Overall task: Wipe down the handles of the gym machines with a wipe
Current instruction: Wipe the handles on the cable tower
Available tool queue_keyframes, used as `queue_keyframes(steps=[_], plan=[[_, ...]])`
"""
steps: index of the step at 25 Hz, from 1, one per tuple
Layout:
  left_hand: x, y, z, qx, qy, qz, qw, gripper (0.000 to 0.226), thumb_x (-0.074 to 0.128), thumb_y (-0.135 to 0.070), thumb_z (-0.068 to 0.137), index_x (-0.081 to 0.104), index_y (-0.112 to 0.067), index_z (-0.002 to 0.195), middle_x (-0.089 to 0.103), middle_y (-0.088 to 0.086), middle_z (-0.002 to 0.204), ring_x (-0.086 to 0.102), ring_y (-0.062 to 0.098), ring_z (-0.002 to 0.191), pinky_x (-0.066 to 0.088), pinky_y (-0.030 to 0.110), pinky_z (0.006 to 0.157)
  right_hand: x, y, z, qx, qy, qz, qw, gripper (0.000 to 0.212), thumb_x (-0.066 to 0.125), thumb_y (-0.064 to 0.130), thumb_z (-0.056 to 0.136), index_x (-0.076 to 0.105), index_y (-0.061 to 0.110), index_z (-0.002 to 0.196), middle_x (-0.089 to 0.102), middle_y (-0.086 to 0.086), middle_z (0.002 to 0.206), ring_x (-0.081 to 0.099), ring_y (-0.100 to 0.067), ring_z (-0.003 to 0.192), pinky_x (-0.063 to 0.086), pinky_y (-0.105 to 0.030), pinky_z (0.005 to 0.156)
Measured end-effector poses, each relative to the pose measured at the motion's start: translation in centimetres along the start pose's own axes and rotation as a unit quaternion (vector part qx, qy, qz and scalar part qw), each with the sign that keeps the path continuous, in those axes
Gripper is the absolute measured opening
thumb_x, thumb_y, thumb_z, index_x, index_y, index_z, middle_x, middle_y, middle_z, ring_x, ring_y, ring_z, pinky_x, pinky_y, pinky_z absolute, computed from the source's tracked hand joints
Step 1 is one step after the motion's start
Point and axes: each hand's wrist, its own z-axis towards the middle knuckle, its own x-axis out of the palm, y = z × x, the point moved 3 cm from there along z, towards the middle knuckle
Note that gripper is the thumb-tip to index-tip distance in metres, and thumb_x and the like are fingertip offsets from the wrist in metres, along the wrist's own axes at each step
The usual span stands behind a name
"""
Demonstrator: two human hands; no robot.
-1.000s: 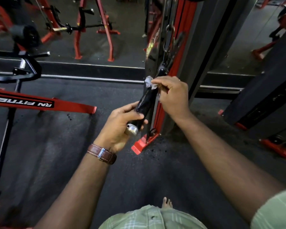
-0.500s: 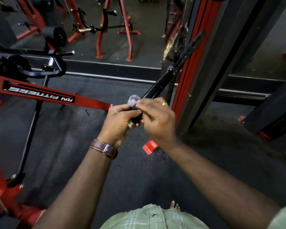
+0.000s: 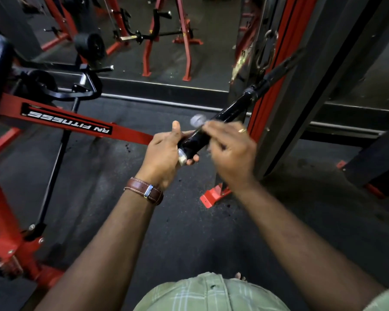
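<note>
The left hand [image 3: 164, 153] is gripping the near end of a black bar handle [image 3: 197, 140], its fingers curling under the grip beside the silver end cap [image 3: 182, 156] and its thumb sticking up on the far side. The handle is slanting up and away to the right, toward a carabiner [image 3: 266, 50] hanging on the red and grey machine column [image 3: 285, 70]. The right hand [image 3: 230, 151] is lying over the handle just right of the left hand, blurred, with its fingers bent around the grip; a ring [image 3: 242, 130] is showing on one finger. A small pale wad, the wipe [image 3: 197, 120], is peeking out at the far edge of the right hand's fingers, touching the top of the handle; how the fingers are pinching it is too blurred to tell.

A brown leather watch strap [image 3: 144, 190] is circling the left wrist. To the left, a red frame beam [image 3: 76, 124] lettered "RN FITNESS" is crossing the dark rubber floor [image 3: 189, 232]. A red foot bracket [image 3: 213, 195] is sitting on the floor at the near base of the column. Farther off, more red racks [image 3: 166, 37] are standing. At the near edge, a green checked shirt [image 3: 209, 292] is filling the bottom of the view.
</note>
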Motion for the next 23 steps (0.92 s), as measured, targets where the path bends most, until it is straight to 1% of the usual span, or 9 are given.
queue_keyframes(steps=[3, 6, 8, 11, 13, 15, 17, 20, 23], plan=[[0.8, 0.3, 0.1, -0.015, -0.012, 0.004, 1.0, 0.06, 0.037, -0.043, 0.106, 0.068, 0.008, 0.106, 0.069, 0.025, 0.09, 0.058, 0.026, 0.053, 0.043, 0.026, 0.044, -1.1, -2.2, 2.4, 0.089, -0.081, -0.023, 0.992, 0.031, 0.066, -0.011, 0.077, 0.079, 0.007, 0.097, 0.077, -0.004, 0.099, 0.07, -0.019, 0.091, 0.056, -0.038, 0.083], [1.1, -0.2, 0.0, -0.014, -0.063, 0.007, 0.998, 0.067, 0.035, -0.053, 0.103, 0.077, -0.009, 0.076, 0.07, 0.011, 0.071, 0.06, 0.019, 0.056, 0.046, 0.026, 0.05, 0.6, 4.1, -1.7, -0.024, 0.005, 0.036, 0.999, 0.022, 0.068, -0.009, 0.083, 0.079, 0.004, 0.097, 0.076, -0.009, 0.099, 0.066, -0.027, 0.083, 0.055, -0.035, 0.077], [1.1, -0.2, -0.1, -0.025, -0.088, -0.006, 0.996, 0.077, 0.03, -0.063, 0.1, 0.077, -0.013, 0.065, 0.07, 0.006, 0.066, 0.062, 0.017, 0.057, 0.048, 0.025, 0.05, 0.3, 4.3, -2.2, -0.087, 0.036, 0.064, 0.993, 0.016, 0.068, -0.003, 0.088, 0.078, 0.001, 0.099, 0.075, -0.009, 0.104, 0.065, -0.028, 0.083, 0.055, -0.031, 0.079], [1.7, -0.1, -0.2, -0.024, -0.071, 0.009, 0.997, 0.093, 0.018, -0.074, 0.094, 0.075, -0.002, 0.08, 0.073, 0.021, 0.078, 0.056, 0.025, 0.043, 0.037, 0.023, 0.038, -0.8, -1.2, 1.3, -0.06, -0.014, -0.036, 0.997, 0.02, 0.067, -0.004, 0.086, 0.078, 0.003, 0.1, 0.075, -0.007, 0.105, 0.066, -0.028, 0.084, 0.053, -0.031, 0.082], [2.1, -0.1, -0.2, -0.018, -0.074, 0.031, 0.997, 0.094, 0.015, -0.074, 0.094, 0.077, -0.007, 0.073, 0.072, 0.02, 0.074, 0.052, 0.025, 0.039, 0.033, 0.021, 0.036, -0.8, -1.2, 1.5, -0.017, -0.046, -0.044, 0.998, 0.022, 0.067, -0.006, 0.083, 0.078, 0.004, 0.1, 0.076, -0.007, 0.104, 0.068, -0.027, 0.087, 0.053, -0.031, 0.084], [2.0, -0.3, -0.2, -0.026, -0.118, 0.029, 0.992, 0.086, 0.021, -0.071, 0.096, 0.073, -0.014, 0.061, 0.063, 0.01, 0.06, 0.052, 0.021, 0.041, 0.038, 0.023, 0.041, 0.4, 2.0, -1.0, -0.073, -0.008, 0.018, 0.997, 0.023, 0.067, -0.009, 0.083, 0.077, 0.0, 0.101, 0.075, -0.01, 0.106, 0.067, -0.028, 0.087, 0.054, -0.032, 0.083], [1.7, -0.4, -0.2, -0.019, -0.117, 0.035, 0.992, 0.078, 0.026, -0.069, 0.097, 0.069, -0.008, 0.075, 0.058, 0.013, 0.059, 0.052, 0.018, 0.04, 0.038, 0.019, 0.039, 0.1, 2.3, -1.9, -0.119, 0.031, 0.057, 0.991, 0.024, 0.067, -0.01, 0.083, 0.076, -0.002, 0.104, 0.074, -0.012, 0.11, 0.067, -0.029, 0.089, 0.054, -0.03, 0.085], [1.8, -0.2, -0.3, -0.012, -0.03, 0.055, 0.998, 0.081, 0.022, -0.063, 0.1, 0.068, 0.003, 0.092, 0.072, 0.021, 0.074, 0.047, 0.018, 0.034, 0.028, 0.014, 0.033, -1.4, -3.7, 1.5, 0.003, -0.073, -0.005, 0.997, 0.032, 0.065, -0.012, 0.08, 0.077, 0.004, 0.103, 0.074, -0.003, 0.109, 0.069, -0.02, 0.092, 0.052, -0.025, 0.09], [1.7, 0.1, -0.1, -0.016, -0.008, 0.05, 0.999, 0.077, 0.025, -0.059, 0.102, 0.068, 0.005, 0.098, 0.074, 0.023, 0.089, 0.047, 0.017, 0.034, 0.026, 0.015, 0.031, -1.0, -4.0, 1.6, 0.192, -0.148, 0.078, 0.967, 0.03, 0.066, -0.011, 0.079, 0.078, 0.007, 0.101, 0.072, -0.005, 0.097, 0.068, -0.013, 0.089, 0.057, -0.03, 0.083]])
